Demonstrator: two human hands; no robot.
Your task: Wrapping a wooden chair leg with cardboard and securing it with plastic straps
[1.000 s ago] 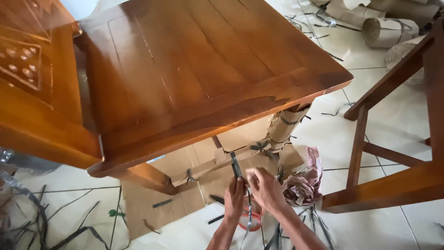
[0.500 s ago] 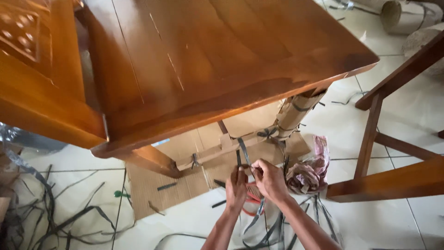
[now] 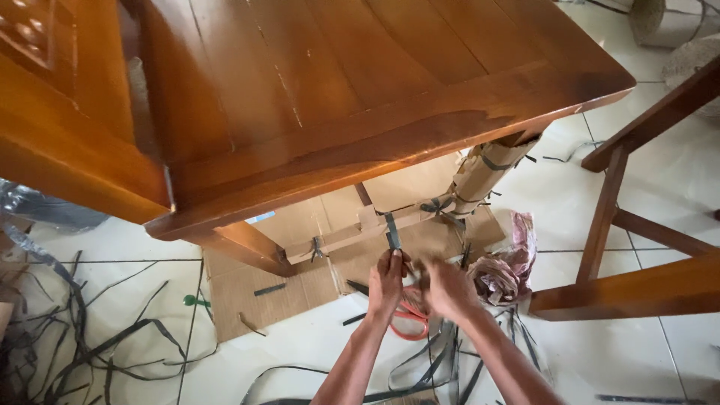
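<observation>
My left hand (image 3: pixel 387 283) and my right hand (image 3: pixel 448 289) are close together low under the front edge of a brown wooden table (image 3: pixel 360 97). Both pinch a dark plastic strap (image 3: pixel 391 231) that runs up over the cardboard-wrapped crossbar (image 3: pixel 352 238) between the table legs. The right hand is blurred. Orange-handled scissors (image 3: pixel 409 319) lie on the floor just below my hands. The far table leg (image 3: pixel 487 174) is wrapped in cardboard and tied with similar straps.
Flat cardboard (image 3: pixel 262 300) lies on the white tile floor under the table. Loose dark straps (image 3: pixel 90 352) litter the floor at left and below my hands. Crumpled paper (image 3: pixel 502 274) sits right of my hands. Another wooden frame (image 3: pixel 637 225) stands at right; carved wooden furniture (image 3: pixel 52 112) at left.
The view has shifted closer and slightly left. My hands have stayed on the strap at the crossbar, and the right hand has moved a little away to the right.
</observation>
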